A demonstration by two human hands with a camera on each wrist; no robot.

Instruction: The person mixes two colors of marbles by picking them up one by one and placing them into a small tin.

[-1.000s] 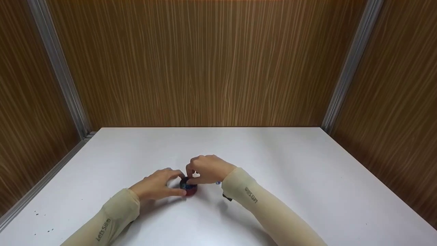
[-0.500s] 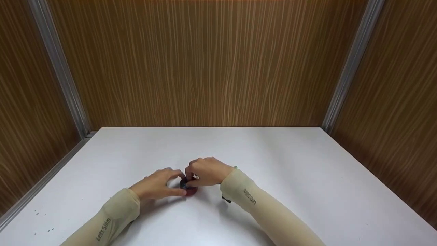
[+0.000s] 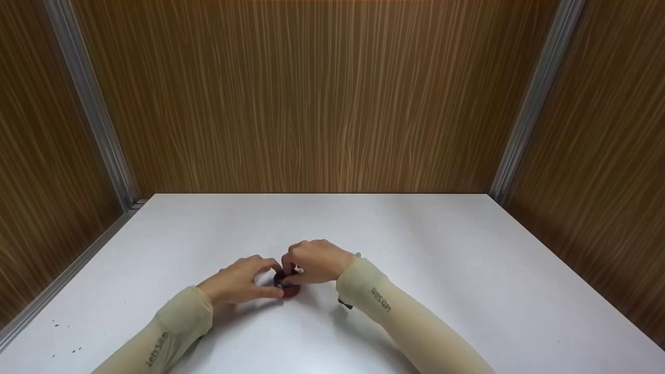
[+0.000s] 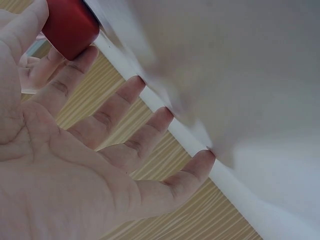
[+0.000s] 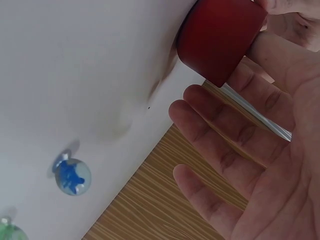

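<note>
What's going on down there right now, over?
Both hands at the red cup on the white table. Left hand steadies it; right hand touches its top. Blue marble lies nearby.

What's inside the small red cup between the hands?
The red cup shows something dark bluish at its mouth; the right hand covers the rest, so the contents stay unclear.

White table (image 3: 441, 259), wood-panelled walls (image 3: 311, 93)

Even overhead light, blurred wrist views
</note>
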